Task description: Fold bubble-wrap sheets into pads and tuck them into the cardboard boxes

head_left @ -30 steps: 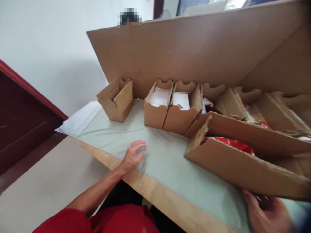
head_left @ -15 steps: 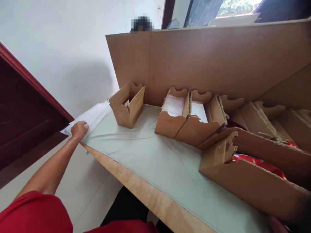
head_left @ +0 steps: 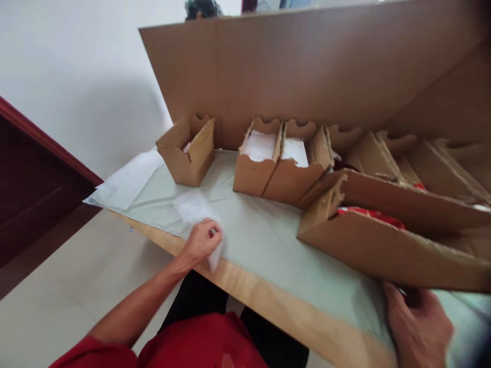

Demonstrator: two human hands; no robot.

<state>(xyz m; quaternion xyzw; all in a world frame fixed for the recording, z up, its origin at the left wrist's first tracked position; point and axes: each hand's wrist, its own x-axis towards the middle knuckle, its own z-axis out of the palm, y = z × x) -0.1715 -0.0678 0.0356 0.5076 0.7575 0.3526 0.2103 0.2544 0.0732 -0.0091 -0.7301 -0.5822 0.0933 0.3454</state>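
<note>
My left hand [head_left: 205,239] is closed on a thin translucent bubble-wrap bag [head_left: 194,204], over the front edge of the table. The bag is smeared by motion; part of it lies over the cloth and a corner hangs past the edge. At the lower right, my right hand [head_left: 420,319] is curled beside the long cardboard box [head_left: 391,255]. What it holds, if anything, I cannot make out. More bubble-wrap bags [head_left: 125,181] lie in a flat stack on the table's left end.
A pale green cloth [head_left: 264,235] covers the table. Behind stand a lone cardboard box [head_left: 186,166], a box with bubble-wrap pieces [head_left: 251,174] and a box with white items [head_left: 289,184]. A tall cardboard panel [head_left: 268,71] rises behind them; a person's head [head_left: 202,9] shows above it.
My left hand has moved right from the stack at the table's left end, bringing a bubble-wrap bag along. My right hand has come into view at the lower right. The view has tilted down.
</note>
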